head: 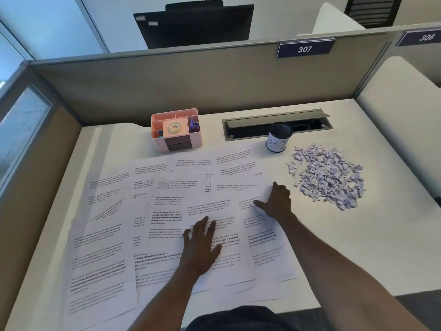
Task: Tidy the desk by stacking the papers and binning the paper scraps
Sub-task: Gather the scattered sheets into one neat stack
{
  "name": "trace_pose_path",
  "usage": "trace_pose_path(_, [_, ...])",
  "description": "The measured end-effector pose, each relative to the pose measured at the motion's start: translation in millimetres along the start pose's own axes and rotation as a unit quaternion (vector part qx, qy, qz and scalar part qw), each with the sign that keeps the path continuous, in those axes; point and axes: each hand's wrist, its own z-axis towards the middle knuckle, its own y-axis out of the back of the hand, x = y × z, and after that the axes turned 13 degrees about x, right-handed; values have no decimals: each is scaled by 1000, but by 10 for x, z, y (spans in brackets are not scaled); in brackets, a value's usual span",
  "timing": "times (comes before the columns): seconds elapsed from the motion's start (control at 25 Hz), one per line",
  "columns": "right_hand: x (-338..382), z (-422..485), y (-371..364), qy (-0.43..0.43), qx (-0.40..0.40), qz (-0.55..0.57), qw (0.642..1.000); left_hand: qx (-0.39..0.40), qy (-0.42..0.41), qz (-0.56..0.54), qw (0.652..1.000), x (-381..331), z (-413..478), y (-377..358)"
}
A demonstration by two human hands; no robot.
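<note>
Many printed papers lie loose and overlapping across the left and middle of the white desk. They run from about 9 o'clock round to 6 o'clock of its centre, fanned at different angles rather than squared into a pile. At 11 o'clock, close to the grey back partition, stands a pink organiser. It has a roll of tape in its middle compartment and purple clips in the compartment to the right. The left hand lies palm down on the papers at about 6 o'clock, its fingers straight and spread wide, pressing on the sheets and gripping nothing. The right hand rests toward 1 o'clock of the left one, on the right edge of the spread. It is also flat and wide, with the thumb stretched toward 9 o'clock along a sheet. At 1 o'clock of the desk a black cup stands upright, its white label reading "BI", just in front of the open cable slot. A loose heap of pale paper scraps sits on bare desk at 2 o'clock. It lies toward 4 o'clock of the cup, near the right hand but apart from it and from the papers.
</note>
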Motion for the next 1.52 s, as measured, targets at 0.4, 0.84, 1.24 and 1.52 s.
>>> trace_pose_path(0.4, [224,120,-59,-14,32,5,999,-15,-8,-8,1000,35,33,-27])
trace_pose_path(0.84, [-173,135,-39,13,61,386,920,-8,4,-14,1000,15,9,8])
trace_pose_path(1.24, [130,96,-137,50,-42,210,975,-6,5,-16,1000,-123,163,82])
trace_pose_path(1.52, [427,20,-273,24,-42,54,997,-4,12,-39,999,-142,154,110])
